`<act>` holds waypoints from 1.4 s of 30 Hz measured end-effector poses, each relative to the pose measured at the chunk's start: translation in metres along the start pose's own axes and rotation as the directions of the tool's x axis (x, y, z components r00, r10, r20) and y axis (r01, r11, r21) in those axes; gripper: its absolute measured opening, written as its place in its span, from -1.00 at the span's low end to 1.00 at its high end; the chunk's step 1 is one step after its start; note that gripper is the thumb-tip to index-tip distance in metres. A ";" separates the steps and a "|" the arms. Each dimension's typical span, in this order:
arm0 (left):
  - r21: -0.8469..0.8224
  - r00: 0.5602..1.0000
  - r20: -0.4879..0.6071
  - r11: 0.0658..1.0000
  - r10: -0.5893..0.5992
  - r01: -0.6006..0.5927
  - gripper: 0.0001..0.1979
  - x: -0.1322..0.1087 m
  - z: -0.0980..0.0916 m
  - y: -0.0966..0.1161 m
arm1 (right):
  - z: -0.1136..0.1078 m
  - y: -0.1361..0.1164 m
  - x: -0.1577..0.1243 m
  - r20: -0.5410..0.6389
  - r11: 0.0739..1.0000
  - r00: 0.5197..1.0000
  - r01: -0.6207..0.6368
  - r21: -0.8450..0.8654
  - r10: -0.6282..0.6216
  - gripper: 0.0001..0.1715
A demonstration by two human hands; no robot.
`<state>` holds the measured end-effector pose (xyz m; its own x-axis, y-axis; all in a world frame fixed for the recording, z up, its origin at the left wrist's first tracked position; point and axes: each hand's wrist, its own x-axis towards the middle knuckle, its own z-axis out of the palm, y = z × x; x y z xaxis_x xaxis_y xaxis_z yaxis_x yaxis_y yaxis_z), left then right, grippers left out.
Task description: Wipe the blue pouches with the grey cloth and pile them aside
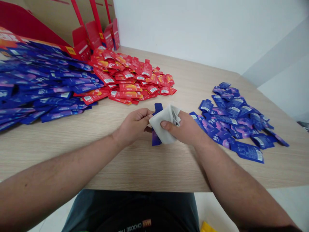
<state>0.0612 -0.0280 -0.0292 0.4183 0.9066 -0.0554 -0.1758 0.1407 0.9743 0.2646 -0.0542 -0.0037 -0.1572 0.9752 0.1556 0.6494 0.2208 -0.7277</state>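
Note:
Over the middle of the table, my left hand point(137, 124) pinches a blue pouch point(156, 138) by its left side. A folded whitish-grey cloth point(164, 125) is gripped in my right hand point(184, 127), thumb on top. The cloth lies against the pouch and covers much of its right side. The pouch's narrow top tab shows above the cloth. To the right of my right hand spreads a loose pile of similar blue pouches point(234, 109).
A large heap of blue pouches point(48, 83) lies at the left. Behind the hands sits a heap of red pouches point(135, 79). Red cardboard boxes point(82, 42) stand at the back left, near a white wall point(193, 29). The wooden table's front edge point(149, 190) is close to my body.

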 end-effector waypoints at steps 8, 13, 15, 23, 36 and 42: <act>0.065 0.998 0.007 0.996 0.056 -0.056 -0.71 0.000 -0.002 0.001 | 0.002 -0.001 -0.002 -0.042 0.999 0.999 0.033 -0.032 -0.035 -0.62; 0.064 0.992 0.072 0.992 0.105 -0.110 -0.75 -0.003 0.000 0.003 | 0.002 0.000 -0.002 -0.011 0.999 0.999 0.035 0.031 -0.034 -0.60; 0.035 0.990 0.080 0.992 0.120 -0.124 -0.76 -0.003 0.001 0.004 | 0.002 0.000 -0.002 -0.024 0.998 0.999 0.047 0.029 -0.046 -0.60; 0.248 0.967 0.138 0.938 0.213 -0.242 -0.76 -0.005 0.000 0.011 | -0.001 0.006 0.003 -0.157 0.992 0.988 0.031 0.126 -0.011 -0.50; 0.553 0.926 0.209 0.743 0.314 -0.377 -0.79 -0.006 -0.004 0.014 | -0.002 0.008 0.002 -0.201 0.986 0.980 0.035 0.160 -0.002 -0.48; 0.577 0.901 0.263 0.692 0.345 -0.434 -0.80 -0.006 -0.004 0.013 | -0.003 0.005 0.001 -0.159 0.996 0.987 0.047 0.080 -0.034 -0.47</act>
<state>0.0530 -0.0305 -0.0169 0.5509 0.7605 0.3438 0.2114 -0.5257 0.8240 0.2700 -0.0521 -0.0054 -0.0584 0.9569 0.2844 0.5794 0.2645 -0.7709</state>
